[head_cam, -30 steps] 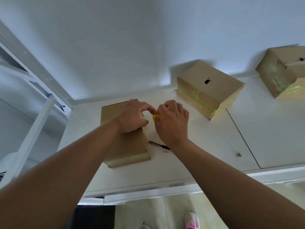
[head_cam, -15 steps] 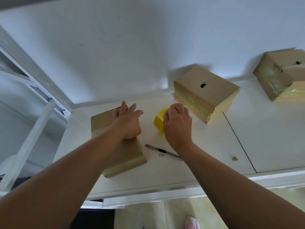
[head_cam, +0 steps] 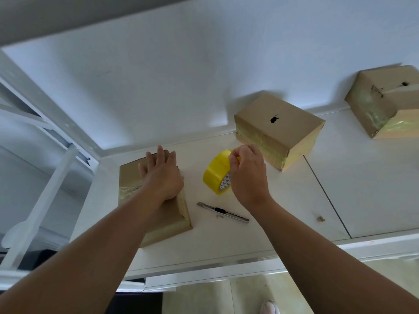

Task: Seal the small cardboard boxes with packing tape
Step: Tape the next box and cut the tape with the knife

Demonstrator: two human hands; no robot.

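Observation:
A flat cardboard box (head_cam: 131, 177) lies on the white table (head_cam: 294, 200) at the left, with tape across its top and near end. My left hand (head_cam: 162, 175) presses flat on top of it, fingers straight and spread. To its right stands a yellow roll of packing tape (head_cam: 216, 172) on edge. My right hand (head_cam: 248, 175) pinches the roll's upper rim with curled fingers. A second box (head_cam: 278, 126) with taped sides sits behind the roll near the wall.
A utility knife (head_cam: 223, 212) lies on the table in front of the roll. A third taped box (head_cam: 385, 100) stands at the far right by the wall. A small cardboard scrap (head_cam: 320, 219) lies near the front right. A white frame (head_cam: 40, 200) stands at the left.
My hands have parted: the left flattened onto the box top, the right drew the tape roll away to the right and stood it on edge. The box turned slightly.

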